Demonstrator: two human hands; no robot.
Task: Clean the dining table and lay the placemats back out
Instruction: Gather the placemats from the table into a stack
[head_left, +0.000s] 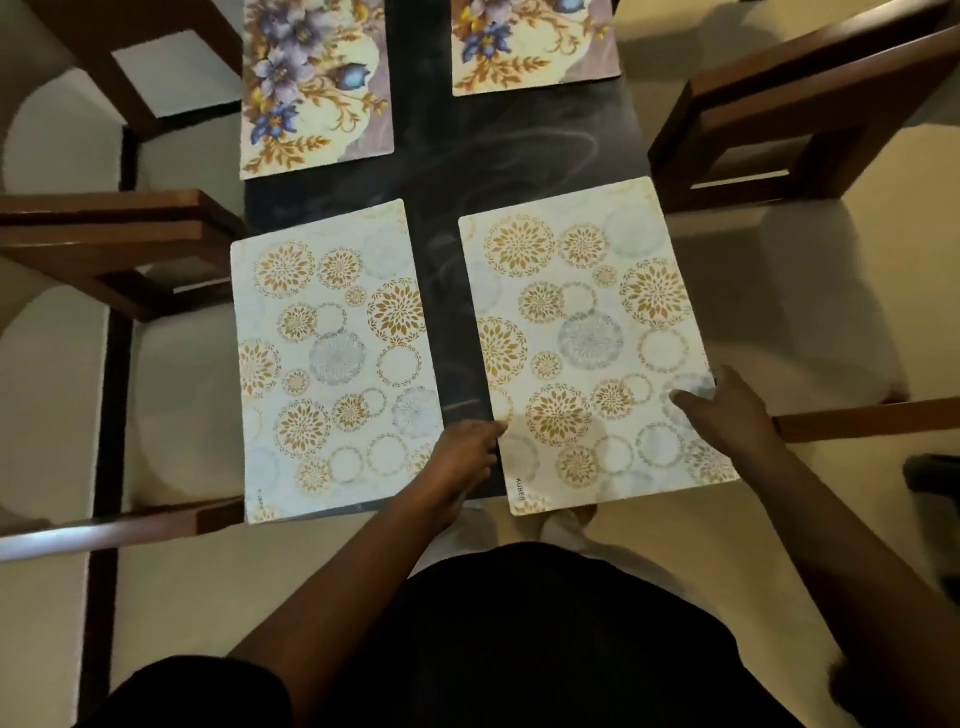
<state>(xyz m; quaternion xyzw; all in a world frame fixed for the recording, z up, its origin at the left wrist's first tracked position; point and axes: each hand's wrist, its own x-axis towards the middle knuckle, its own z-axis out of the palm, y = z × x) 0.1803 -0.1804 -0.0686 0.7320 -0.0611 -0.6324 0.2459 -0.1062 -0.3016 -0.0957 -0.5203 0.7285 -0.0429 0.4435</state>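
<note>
On the dark glass dining table (447, 171) lie two white placemats with gold and grey circles. The left circle placemat (332, 364) lies flat with nothing on it. The right circle placemat (587, 338) is held at both long edges. My left hand (465, 452) pinches its left edge near the front. My right hand (727, 410) grips its right edge, thumb on top. Two floral placemats lie farther back, the left floral placemat (311, 88) and the right floral placemat (535, 41).
Wooden chairs with pale cushions flank the table: a left near chair (119, 244), a left far chair (156, 57) and a right chair (800, 114). Wipe streaks show on the glass between the mats. My dark-clothed torso fills the bottom of the view.
</note>
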